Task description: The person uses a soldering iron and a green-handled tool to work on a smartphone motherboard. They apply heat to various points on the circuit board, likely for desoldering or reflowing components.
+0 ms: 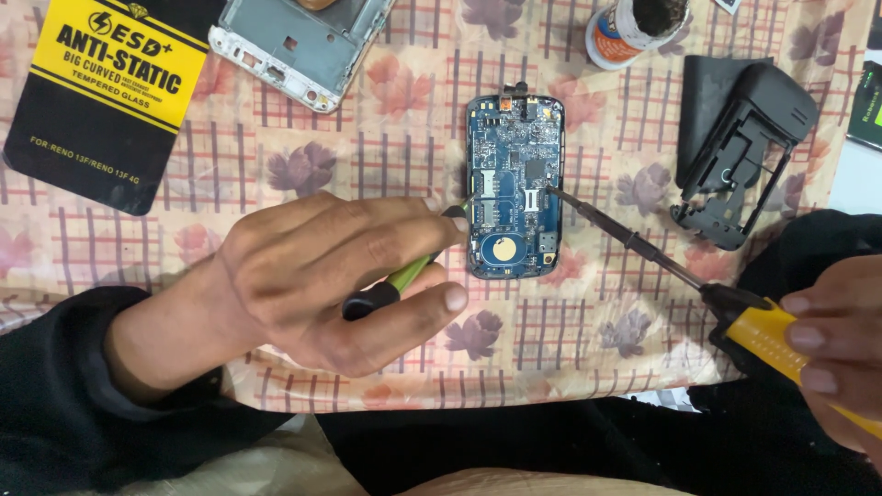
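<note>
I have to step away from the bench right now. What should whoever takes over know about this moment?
Left hand: holds a green-handled tool, tip at the left edge of the blue circuit board.
Right hand: grips a yellow-handled soldering iron, tip on a part near the board's middle.
The board lies bare on the checked cloth; black casing to its right, grey frame upper left.
Done: board out of casing. Left: the work on the board.
</note>
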